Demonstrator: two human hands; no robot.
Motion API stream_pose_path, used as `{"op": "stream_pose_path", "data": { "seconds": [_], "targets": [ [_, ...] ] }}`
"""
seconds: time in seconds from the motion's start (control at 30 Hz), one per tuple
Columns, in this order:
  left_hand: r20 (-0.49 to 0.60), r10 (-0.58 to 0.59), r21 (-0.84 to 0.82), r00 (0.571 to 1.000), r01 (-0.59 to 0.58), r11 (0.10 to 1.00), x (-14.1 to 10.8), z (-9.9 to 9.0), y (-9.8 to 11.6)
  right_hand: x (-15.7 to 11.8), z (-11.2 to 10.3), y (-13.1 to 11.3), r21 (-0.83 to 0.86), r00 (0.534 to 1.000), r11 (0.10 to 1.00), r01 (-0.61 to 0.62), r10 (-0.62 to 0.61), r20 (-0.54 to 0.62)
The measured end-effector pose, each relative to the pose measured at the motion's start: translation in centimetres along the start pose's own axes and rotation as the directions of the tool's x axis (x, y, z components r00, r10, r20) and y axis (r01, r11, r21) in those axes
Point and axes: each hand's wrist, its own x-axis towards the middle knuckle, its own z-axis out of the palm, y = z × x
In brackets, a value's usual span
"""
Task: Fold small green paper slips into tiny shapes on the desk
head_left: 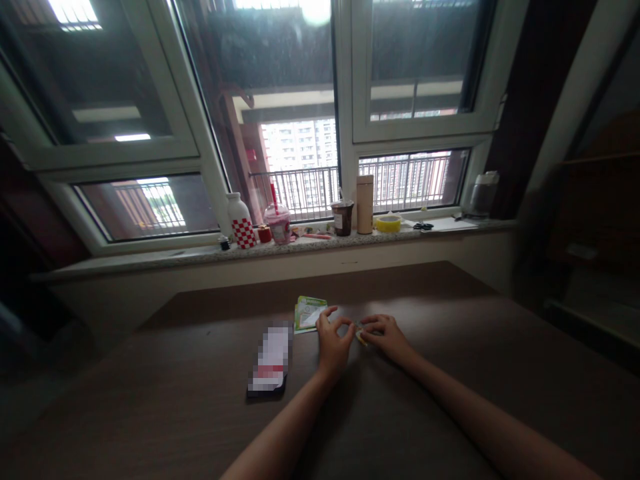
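Yellow piece [363, 339] sat between the hands, right of and nearer than the green packet [307, 313]; left hand [333, 341] and right hand [390, 335] both appeared to pinch it. Its smallness called for light, steady fingertips.

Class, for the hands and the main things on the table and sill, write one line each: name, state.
Left hand: thumb and finger pinched at the small piece
Right hand: fingers bent at the small piece; grip unclear
Small piece: between the hands, details too small to tell
Green packets: lying flat
Phone: lying flat, screen obscured
Bottle: upright
Pink cup: upright
Brown cup: upright
Flask: upright
Tape: lying flat
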Motion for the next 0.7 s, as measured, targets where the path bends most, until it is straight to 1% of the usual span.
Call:
{"op": "stream_pose_path", "data": {
  "seconds": [0.23,0.37,0.6,0.63,0.7],
  "targets": [
    [-0.017,-0.009,-0.017,1.000,0.008,1.000,0.0,-0.1,0.0,0.1,-0.4,-0.3,0.009,1.000,1.000,0.018,-0.019,0.020],
    [-0.003,-0.011,-0.007,1.000,0.011,1.000,0.2,-0.1,-0.3,0.0,-0.4,-0.2,-0.010,0.999,0.999,0.042,-0.042,0.016],
    [0.008,-0.045,0.040,0.999,0.045,0.998,0.4,0.0,-0.6,0.6,-0.5,0.6,-0.062,0.999,0.997,0.037,-0.036,0.031],
    [0.014,-0.053,0.057,0.998,0.053,0.997,0.4,0.0,-0.7,0.7,-0.5,0.8,-0.058,0.998,0.997,0.041,-0.038,0.040],
    [0.042,-0.061,0.097,0.997,0.057,0.994,0.4,0.1,-0.8,1.0,-0.7,1.3,-0.034,0.994,0.998,0.048,-0.044,0.098]
  ]
}}
